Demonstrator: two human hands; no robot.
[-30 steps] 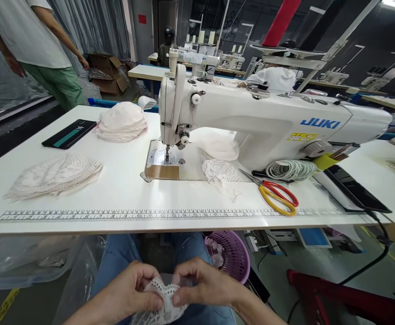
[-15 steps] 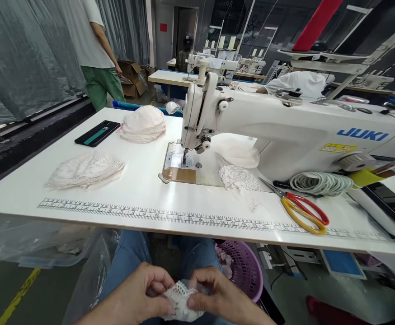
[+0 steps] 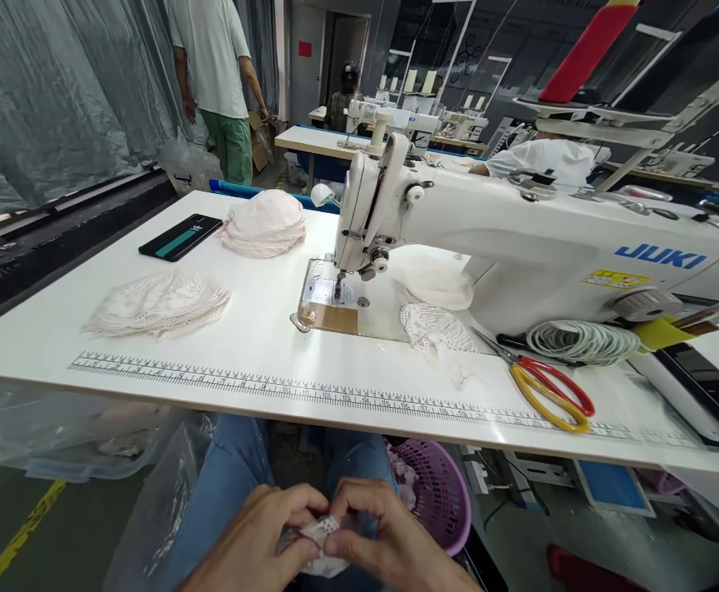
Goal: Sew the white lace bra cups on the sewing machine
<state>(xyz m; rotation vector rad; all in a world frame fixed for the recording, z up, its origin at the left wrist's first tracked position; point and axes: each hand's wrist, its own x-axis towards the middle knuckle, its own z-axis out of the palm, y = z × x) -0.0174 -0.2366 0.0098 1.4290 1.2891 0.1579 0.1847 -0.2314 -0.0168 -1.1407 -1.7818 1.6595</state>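
Over my lap, below the table edge, my left hand (image 3: 273, 526) and my right hand (image 3: 375, 526) pinch a small white lace fabric piece (image 3: 322, 534) between thumbs and fingers. Much of the piece is hidden by the fingers. On the table ahead stands a white sewing machine (image 3: 520, 222), its presser foot above the metal plate. White lace fabric (image 3: 437, 329) lies right of the needle, with a smooth pale piece (image 3: 437, 284) behind it. To the left rest a stack of white lace pieces (image 3: 159, 304) and a stack of pale pink pieces (image 3: 264, 222).
Scissors (image 3: 550, 395) with red and yellow handles lie at the right, near a coiled pale cord (image 3: 582, 341). A dark phone (image 3: 180, 237) lies at the left. Below the table stands a purple basket (image 3: 442, 493). A person (image 3: 217, 82) stands beyond the table.
My hands have drawn closer together and shifted slightly left, covering more of the lace piece. In the background, the standing person has moved right.
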